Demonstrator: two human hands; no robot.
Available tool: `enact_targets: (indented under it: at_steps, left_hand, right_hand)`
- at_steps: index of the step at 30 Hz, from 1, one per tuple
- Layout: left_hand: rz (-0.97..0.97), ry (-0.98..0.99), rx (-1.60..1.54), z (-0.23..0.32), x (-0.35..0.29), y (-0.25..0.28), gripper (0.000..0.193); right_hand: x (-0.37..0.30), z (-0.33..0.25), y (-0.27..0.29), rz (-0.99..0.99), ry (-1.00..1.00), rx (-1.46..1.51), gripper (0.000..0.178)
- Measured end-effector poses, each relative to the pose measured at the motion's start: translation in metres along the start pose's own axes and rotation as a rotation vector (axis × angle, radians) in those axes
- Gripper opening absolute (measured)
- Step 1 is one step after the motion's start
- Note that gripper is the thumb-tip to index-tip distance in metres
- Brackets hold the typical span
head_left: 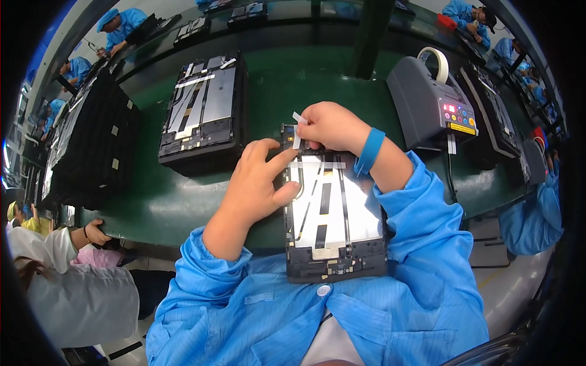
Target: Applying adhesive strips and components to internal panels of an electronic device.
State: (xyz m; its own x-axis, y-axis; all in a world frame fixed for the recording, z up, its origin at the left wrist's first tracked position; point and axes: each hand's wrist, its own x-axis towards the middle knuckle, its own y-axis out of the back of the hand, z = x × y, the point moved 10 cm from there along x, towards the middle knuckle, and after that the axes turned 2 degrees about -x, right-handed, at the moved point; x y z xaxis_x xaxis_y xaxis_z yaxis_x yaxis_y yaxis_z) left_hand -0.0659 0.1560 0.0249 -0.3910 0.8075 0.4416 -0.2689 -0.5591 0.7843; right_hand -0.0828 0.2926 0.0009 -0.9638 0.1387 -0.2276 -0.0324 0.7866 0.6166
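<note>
Hands (fingers pinched) on tape strip

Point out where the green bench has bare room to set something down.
Bare green bench lies between the second open tablet and the tape dispenser, and in front of that tablet, left of the left hand. It is crowded around the tablet under both hands and the black tray stack.

Long green workbench, pale floor

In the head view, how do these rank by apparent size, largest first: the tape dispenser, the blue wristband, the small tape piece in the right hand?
1. Grey tape dispenser
2. Blue wristband
3. Small tape piece, pinched by the right hand

The gaps are clear.
</note>
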Motion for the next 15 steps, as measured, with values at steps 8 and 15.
enact_targets:
  at_steps: [8,15]
  left_hand:
    - [-0.018,0.022,0.004,-0.002,0.000,-0.002,0.052]
    - [-0.038,0.029,-0.003,-0.003,0.000,-0.003,0.053]
  right_hand:
    - [0.002,-0.005,0.003,0.098,0.049,-0.217,0.018]
    - [0.001,-0.012,0.007,0.199,0.079,-0.349,0.018]
